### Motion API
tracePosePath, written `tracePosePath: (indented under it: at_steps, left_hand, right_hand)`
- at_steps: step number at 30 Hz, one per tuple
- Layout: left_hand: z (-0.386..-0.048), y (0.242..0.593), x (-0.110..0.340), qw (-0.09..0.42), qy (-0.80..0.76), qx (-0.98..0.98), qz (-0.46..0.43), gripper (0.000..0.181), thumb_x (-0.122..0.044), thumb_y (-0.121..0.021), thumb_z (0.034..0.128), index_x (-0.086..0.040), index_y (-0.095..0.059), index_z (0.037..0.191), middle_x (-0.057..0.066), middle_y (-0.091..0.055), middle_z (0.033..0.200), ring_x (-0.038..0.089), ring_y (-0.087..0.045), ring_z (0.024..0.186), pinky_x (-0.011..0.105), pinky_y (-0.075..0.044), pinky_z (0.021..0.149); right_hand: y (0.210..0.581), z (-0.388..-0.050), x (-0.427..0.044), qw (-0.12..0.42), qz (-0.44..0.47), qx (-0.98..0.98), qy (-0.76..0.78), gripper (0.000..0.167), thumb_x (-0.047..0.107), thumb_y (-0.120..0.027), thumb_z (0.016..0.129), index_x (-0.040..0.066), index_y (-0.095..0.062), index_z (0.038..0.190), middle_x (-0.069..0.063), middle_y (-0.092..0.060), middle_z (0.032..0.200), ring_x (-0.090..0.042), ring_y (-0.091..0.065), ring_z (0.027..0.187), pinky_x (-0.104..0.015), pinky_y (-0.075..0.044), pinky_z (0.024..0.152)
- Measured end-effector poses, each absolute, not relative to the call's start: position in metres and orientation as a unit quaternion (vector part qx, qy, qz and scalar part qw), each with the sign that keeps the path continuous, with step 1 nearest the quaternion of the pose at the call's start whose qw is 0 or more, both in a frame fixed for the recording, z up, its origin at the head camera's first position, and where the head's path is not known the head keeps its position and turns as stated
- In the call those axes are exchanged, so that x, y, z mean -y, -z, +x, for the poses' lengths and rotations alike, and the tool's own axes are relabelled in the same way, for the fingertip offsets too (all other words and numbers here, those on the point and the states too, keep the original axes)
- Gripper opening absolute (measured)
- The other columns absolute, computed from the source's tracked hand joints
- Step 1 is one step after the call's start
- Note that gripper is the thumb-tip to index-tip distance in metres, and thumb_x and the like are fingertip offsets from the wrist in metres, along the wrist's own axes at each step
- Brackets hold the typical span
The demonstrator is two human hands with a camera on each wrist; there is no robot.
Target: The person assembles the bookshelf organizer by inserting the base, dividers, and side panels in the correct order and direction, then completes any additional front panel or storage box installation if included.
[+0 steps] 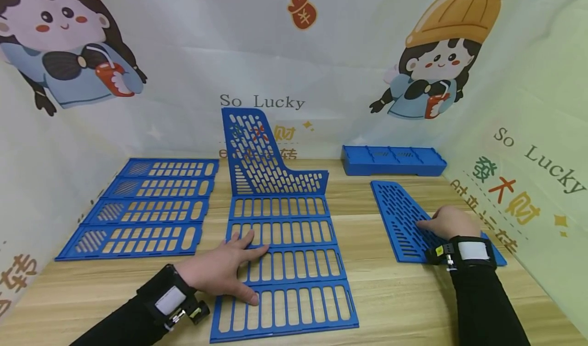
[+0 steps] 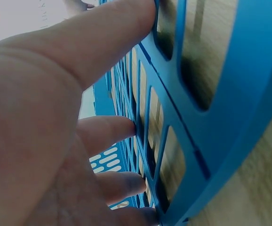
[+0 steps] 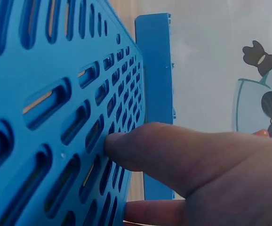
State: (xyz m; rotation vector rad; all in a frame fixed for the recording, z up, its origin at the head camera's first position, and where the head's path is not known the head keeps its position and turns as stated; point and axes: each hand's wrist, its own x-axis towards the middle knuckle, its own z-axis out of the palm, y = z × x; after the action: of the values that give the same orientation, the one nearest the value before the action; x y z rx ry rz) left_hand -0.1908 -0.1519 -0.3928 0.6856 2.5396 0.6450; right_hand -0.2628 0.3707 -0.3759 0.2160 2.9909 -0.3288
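A blue slotted panel of several hinged-looking sections (image 1: 285, 286) lies flat on the wooden table, and a perforated L-shaped side panel (image 1: 271, 157) stands upright at its far end. My left hand (image 1: 225, 267) rests on the flat sections with its fingers spread; in the left wrist view the fingertips touch the slotted blue surface (image 2: 216, 132). On the right, another perforated panel (image 1: 397, 223) lies on the table. My right hand (image 1: 452, 223) is at its right edge, thumb on top of the perforated face (image 3: 56, 61), other fingers mostly hidden at the edge.
At the left lies a flat blue panel (image 1: 149, 232) of several sections with square openings. A long blue box-like part (image 1: 390, 163) sits at the back right. Printed cloth (image 1: 184, 70) hangs behind and at both sides of the table (image 1: 404, 305).
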Motion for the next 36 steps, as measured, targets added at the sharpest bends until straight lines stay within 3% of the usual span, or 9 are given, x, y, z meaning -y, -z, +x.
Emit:
tracePosePath:
  at_steps: [2,4,10,17,19,22,25,29,36]
  left_hand:
    - [-0.19,0.393,0.152,0.216,-0.234,-0.915,0.248,0.104,-0.053,-0.094,0.0836,-0.017,-0.047,0.168,0.026,-0.013,0.183,0.064,-0.005,0.164,0.083,-0.014,0.128]
    - [-0.19,0.393,0.152,0.218,-0.237,-0.914,0.247,0.104,-0.053,-0.094,0.084,-0.017,-0.046,0.169,0.026,-0.012,0.183,0.064,-0.006,0.165,0.082,-0.014,0.129]
    - [-0.19,0.394,0.152,0.22,-0.238,-0.914,0.244,0.104,-0.054,-0.094,0.084,-0.017,-0.046,0.169,0.025,-0.012,0.183,0.063,-0.006,0.165,0.081,-0.014,0.129]
    - [-0.19,0.395,0.153,0.219,-0.239,-0.914,0.245,0.103,-0.054,-0.093,0.0844,-0.016,-0.046,0.168,0.025,-0.012,0.183,0.062,-0.006,0.166,0.078,-0.013,0.131]
    - [-0.19,0.396,0.153,0.218,-0.24,-0.914,0.245,0.104,-0.054,-0.093,0.0843,-0.016,-0.046,0.168,0.026,-0.011,0.183,0.061,-0.006,0.166,0.077,-0.012,0.132]
    - [-0.19,0.396,0.153,0.217,-0.241,-0.914,0.246,0.104,-0.054,-0.093,0.0844,-0.015,-0.046,0.168,0.026,-0.011,0.183,0.061,-0.007,0.166,0.076,-0.012,0.132]
    - [-0.19,0.396,0.153,0.216,-0.24,-0.914,0.246,0.104,-0.054,-0.093,0.0844,-0.015,-0.046,0.168,0.026,-0.012,0.183,0.061,-0.007,0.166,0.076,-0.012,0.132]
    - [-0.19,0.396,0.153,0.217,-0.24,-0.914,0.245,0.104,-0.054,-0.093,0.0844,-0.016,-0.046,0.168,0.026,-0.012,0.183,0.061,-0.007,0.166,0.077,-0.012,0.132]
    - [-0.19,0.395,0.153,0.223,-0.241,-0.913,0.243,0.103,-0.053,-0.093,0.085,-0.017,-0.046,0.169,0.025,-0.012,0.183,0.061,-0.006,0.166,0.078,-0.012,0.132]
  right_hand:
    - [0.376,-0.263,-0.37,0.063,0.077,-0.989,0.113,0.05,0.047,-0.075,0.099,-0.003,-0.078,0.094,-0.01,-0.072,0.08,-0.027,-0.064,0.074,-0.037,-0.049,0.062]
    - [0.377,-0.263,-0.369,0.062,0.082,-0.988,0.112,0.048,0.046,-0.075,0.099,0.0,-0.076,0.086,-0.008,-0.068,0.074,-0.025,-0.062,0.07,-0.036,-0.046,0.06]
    - [0.379,-0.259,-0.364,0.042,0.082,-0.99,0.108,0.054,0.047,-0.075,0.098,0.02,-0.05,0.058,0.009,-0.037,0.056,-0.013,-0.041,0.054,-0.028,-0.028,0.054]
    - [0.376,-0.256,-0.36,0.015,0.087,-0.99,0.11,0.056,0.049,-0.076,0.097,0.019,-0.05,0.057,0.008,-0.036,0.054,-0.013,-0.042,0.051,-0.029,-0.027,0.053]
    - [0.376,-0.256,-0.36,0.007,0.087,-0.99,0.11,0.052,0.05,-0.077,0.096,0.014,-0.059,0.063,0.006,-0.043,0.055,-0.016,-0.047,0.054,-0.031,-0.031,0.054]
    - [0.377,-0.259,-0.361,-0.001,0.082,-0.99,0.118,0.049,0.051,-0.077,0.095,0.002,-0.074,0.086,-0.003,-0.059,0.063,-0.022,-0.058,0.062,-0.035,-0.041,0.056]
    - [0.377,-0.262,-0.364,0.003,0.067,-0.988,0.137,0.063,0.051,-0.075,0.096,-0.009,-0.073,0.116,-0.021,-0.076,0.091,-0.034,-0.07,0.079,-0.043,-0.053,0.063]
    - [0.378,-0.267,-0.366,0.015,0.037,-0.982,0.184,0.078,0.052,-0.071,0.101,-0.014,-0.059,0.142,-0.038,-0.068,0.133,-0.052,-0.071,0.111,-0.058,-0.06,0.083]
    - [0.375,-0.269,-0.348,-0.015,-0.021,-0.967,0.254,0.072,0.049,-0.067,0.109,-0.008,-0.052,0.151,-0.039,-0.062,0.141,-0.054,-0.063,0.127,-0.068,-0.055,0.1]
